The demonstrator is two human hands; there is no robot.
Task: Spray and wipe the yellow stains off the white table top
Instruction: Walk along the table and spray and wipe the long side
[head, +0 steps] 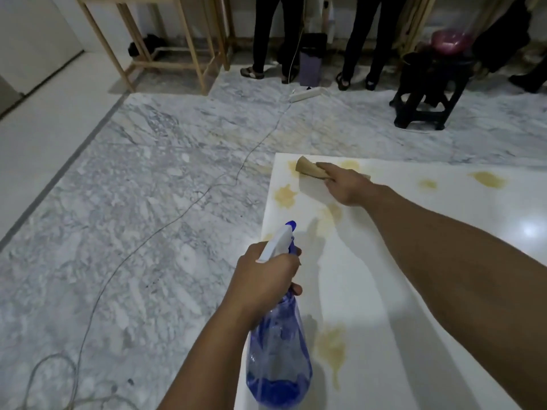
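A grey-veined marble floor (154,179) carries a thin dark cable (165,226), a black plastic stool (426,93), a white power strip (306,94) and a pale wooden frame (165,42).

Grey-veined marble floor (154,179) is spreading across the room. A thin cable (165,226) is trailing over it toward a far power strip (305,94). Far left, wooden frames (165,39) are standing; far right, a dark stool (432,90).

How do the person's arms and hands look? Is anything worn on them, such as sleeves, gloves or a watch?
Both forearms are bare as far as the picture shows: no sleeves reach into view. The left hand and the right hand wear no gloves. No watch, bracelet or ring can be seen.
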